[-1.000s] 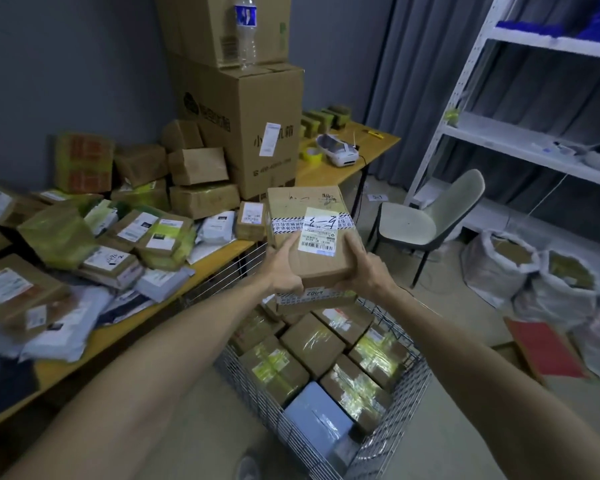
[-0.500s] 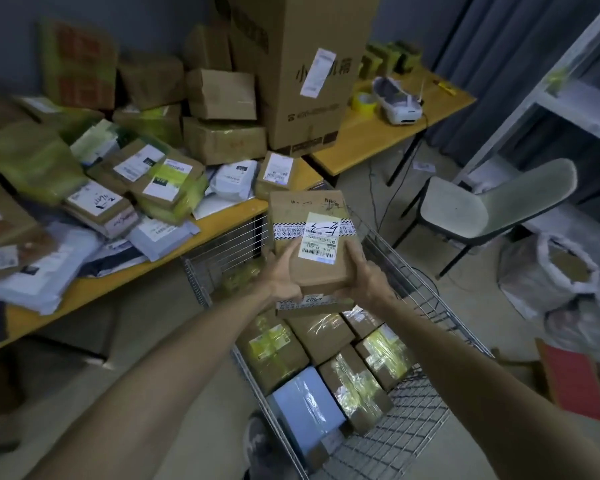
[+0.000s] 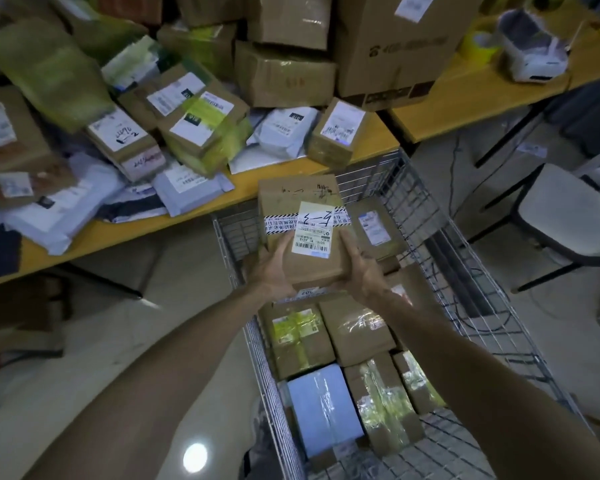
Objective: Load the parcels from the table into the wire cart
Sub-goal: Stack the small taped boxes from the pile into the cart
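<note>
I hold a brown cardboard parcel (image 3: 302, 202) with a white shipping label and striped tape over the far end of the wire cart (image 3: 478, 292). My left hand (image 3: 269, 268) grips its near left corner and my right hand (image 3: 361, 268) grips its near right corner. Below it the cart holds several taped brown parcels (image 3: 355, 329) and a pale blue one (image 3: 321, 407). More parcels and grey mailer bags (image 3: 281, 133) lie heaped on the yellow table (image 3: 118, 230) to the left.
Large cardboard boxes (image 3: 388, 50) stack at the back of the table. A white label printer (image 3: 530, 53) and a yellow tape roll (image 3: 478, 43) sit on a second yellow table at the right. A pale chair (image 3: 568, 209) stands right of the cart.
The parcel has come down and toward the cart between both hands, and my view has tilted downward so more of the cart's inside shows.
</note>
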